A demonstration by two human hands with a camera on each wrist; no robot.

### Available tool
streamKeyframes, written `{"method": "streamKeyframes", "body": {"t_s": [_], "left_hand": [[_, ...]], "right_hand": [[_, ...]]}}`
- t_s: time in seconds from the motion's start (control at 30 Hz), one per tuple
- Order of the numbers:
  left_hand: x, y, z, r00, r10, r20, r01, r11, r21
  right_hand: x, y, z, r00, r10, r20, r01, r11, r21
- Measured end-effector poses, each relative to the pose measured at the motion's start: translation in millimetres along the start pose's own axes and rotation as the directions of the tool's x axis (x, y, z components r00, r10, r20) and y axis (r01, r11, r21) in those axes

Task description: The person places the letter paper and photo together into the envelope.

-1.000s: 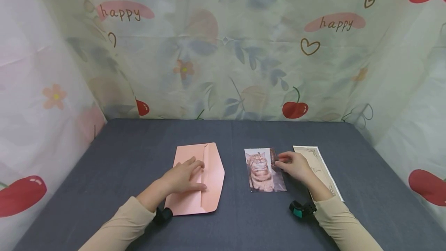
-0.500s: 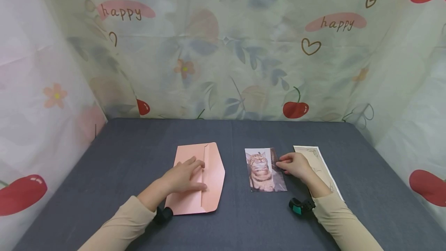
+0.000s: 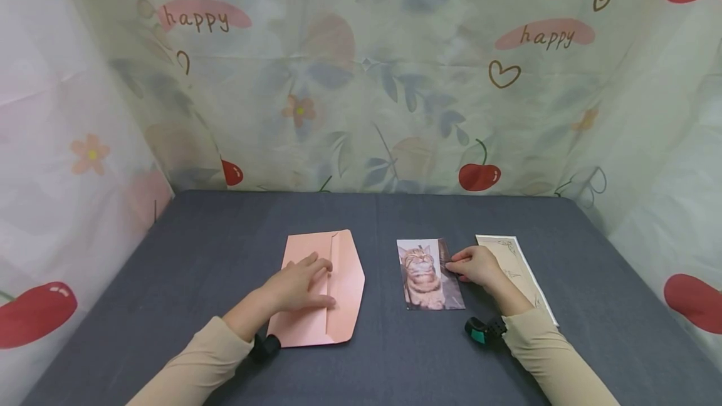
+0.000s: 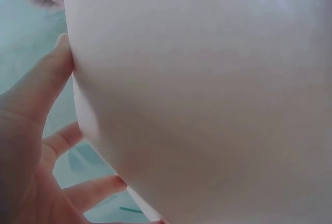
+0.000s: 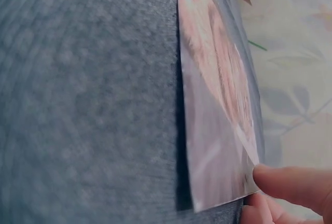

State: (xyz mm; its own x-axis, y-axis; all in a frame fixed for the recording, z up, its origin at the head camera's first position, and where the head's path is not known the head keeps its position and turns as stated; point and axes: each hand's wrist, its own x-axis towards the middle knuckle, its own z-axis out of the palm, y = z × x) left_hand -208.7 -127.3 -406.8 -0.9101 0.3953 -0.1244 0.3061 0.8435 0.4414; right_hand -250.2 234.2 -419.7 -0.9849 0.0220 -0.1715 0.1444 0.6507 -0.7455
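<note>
A pink envelope (image 3: 348,281) lies on the table with its pointed flap spread out to the right. My left hand (image 3: 296,287) rests on it, fingers spread; in the left wrist view the thumb (image 4: 54,73) and fingertips touch the pale paper. To the right lies a photo (image 3: 422,281) of a cat with its eyes closed. My right hand (image 3: 479,266) pinches the photo's right edge, the thumb (image 5: 290,182) above and fingers below. In the right wrist view the photo's near side is slightly raised, casting a shadow. My right forearm partly hides a cream card (image 3: 523,271) with an ornate border.
Dark grey cloth covers the table (image 3: 225,224). A printed curtain (image 3: 361,111) with cherries and flowers rises behind it and along both sides. Black wrist devices (image 3: 485,331) sit under both wrists.
My right thumb and fingers have drawn together on the photo's edge, and the right wrist has shifted slightly left. The left hand and the envelope stay where they were.
</note>
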Motion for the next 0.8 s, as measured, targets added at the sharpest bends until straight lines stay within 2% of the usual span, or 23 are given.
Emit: {"method": "streamKeyframes", "body": {"t_s": [0.33, 0.6, 0.8], "left_hand": [[1.1, 0.2, 0.4, 1.0, -0.011, 0.007, 0.011, 1.0, -0.006], [0.4, 0.9, -0.5, 1.0, 0.006, 0.002, -0.006, 1.0, -0.001], [-0.4, 1.1, -0.8, 1.0, 0.012, -0.002, -0.012, 1.0, -0.01]], "right_hand": [[2.9, 1.9, 0.7, 1.0, -0.009, -0.005, 0.009, 1.0, 0.012], [0.7, 3.6, -1.8, 0.999, -0.036, 0.021, 0.034, 0.996, 0.089], [-1.1, 1.9, -3.3, 0.999, -0.006, 0.041, 0.0, 0.991, 0.133]]}}
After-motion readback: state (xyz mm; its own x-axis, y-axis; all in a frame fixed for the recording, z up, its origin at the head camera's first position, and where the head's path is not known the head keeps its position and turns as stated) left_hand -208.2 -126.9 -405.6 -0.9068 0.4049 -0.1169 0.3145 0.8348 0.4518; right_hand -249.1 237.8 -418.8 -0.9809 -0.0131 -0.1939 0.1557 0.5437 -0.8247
